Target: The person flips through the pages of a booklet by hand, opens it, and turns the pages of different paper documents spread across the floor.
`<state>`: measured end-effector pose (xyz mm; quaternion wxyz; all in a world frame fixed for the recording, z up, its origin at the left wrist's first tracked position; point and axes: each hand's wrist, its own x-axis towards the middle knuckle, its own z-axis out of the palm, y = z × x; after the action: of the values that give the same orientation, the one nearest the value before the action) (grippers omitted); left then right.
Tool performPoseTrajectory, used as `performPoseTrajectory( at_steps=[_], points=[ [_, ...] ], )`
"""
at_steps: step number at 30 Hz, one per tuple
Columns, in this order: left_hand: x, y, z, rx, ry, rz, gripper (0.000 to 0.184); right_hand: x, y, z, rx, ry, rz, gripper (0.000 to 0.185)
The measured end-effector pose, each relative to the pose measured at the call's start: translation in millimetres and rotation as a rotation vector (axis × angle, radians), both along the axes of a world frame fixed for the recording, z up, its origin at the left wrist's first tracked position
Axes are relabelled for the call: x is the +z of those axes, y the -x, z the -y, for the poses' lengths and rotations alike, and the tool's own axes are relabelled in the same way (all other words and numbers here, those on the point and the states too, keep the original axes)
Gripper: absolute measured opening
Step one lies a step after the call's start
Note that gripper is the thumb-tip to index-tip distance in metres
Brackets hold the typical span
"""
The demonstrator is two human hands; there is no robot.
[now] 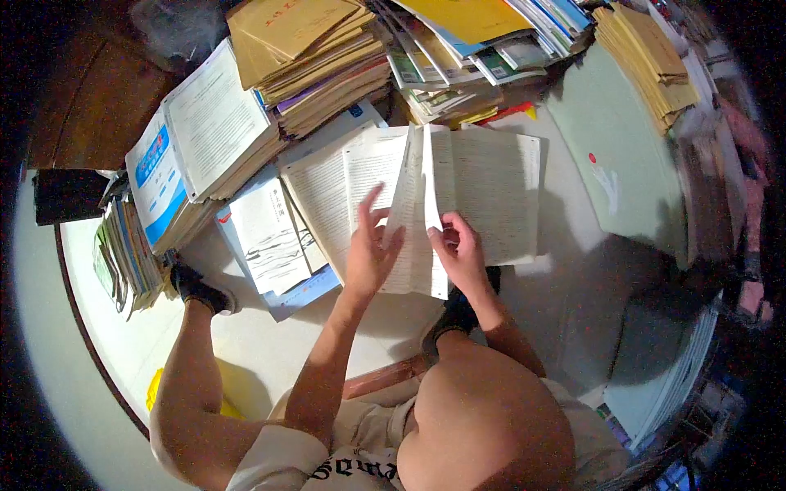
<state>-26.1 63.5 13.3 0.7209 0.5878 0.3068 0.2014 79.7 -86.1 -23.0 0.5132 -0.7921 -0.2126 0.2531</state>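
Several printed paper sheets (497, 196), covered in small text and creased by folds, are spread out in front of me. My right hand (460, 252) pinches the near edge of a raised folded sheet (422, 213) between thumb and fingers. Against the left side of that sheet is my left hand (374, 248), its fingers apart and pointing away from me; whether it touches the paper I cannot tell. Left of the sheets lies a thin white booklet (270, 237) with a line drawing on its cover, on top of a blue-and-white folder (303, 296).
A tall stack of brown envelopes (311, 69) stands at the back. Beside it are piled books and papers (491, 61). Thick printed stacks (214, 123) rise at the left, and more envelopes (647, 65) lie at the right. My shod feet (201, 288) flank the papers.
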Motion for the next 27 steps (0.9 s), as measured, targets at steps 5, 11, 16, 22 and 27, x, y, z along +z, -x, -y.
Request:
performPoseTrajectory(
  at_steps=[5, 11, 16, 22, 27],
  points=[
    [6, -5, 7, -0.251, -0.454, -0.189, 0.037, 15, 9, -11, 0.052, -0.065, 0.113, 0.016],
    [3, -4, 8, -0.198, -0.443, -0.276, 0.03, 8, -16, 20, -0.019, 0.013, 0.022, 0.016],
    [-11, -4, 2, -0.186, -0.223, -0.113, 0.033, -15, -88, 94, -0.197, 0.001, 0.135, 0.017],
    [-10, -3, -3, -0.166, -0.158, -0.127, 0.038, -42, -143, 171, -0.324, 0.113, 0.178, 0.019],
    [-28, -1, -2, -0.133, -0.119, -0.186, 0.037, -70, -151, 174, -0.346, 0.164, 0.178, 0.021]
  ],
)
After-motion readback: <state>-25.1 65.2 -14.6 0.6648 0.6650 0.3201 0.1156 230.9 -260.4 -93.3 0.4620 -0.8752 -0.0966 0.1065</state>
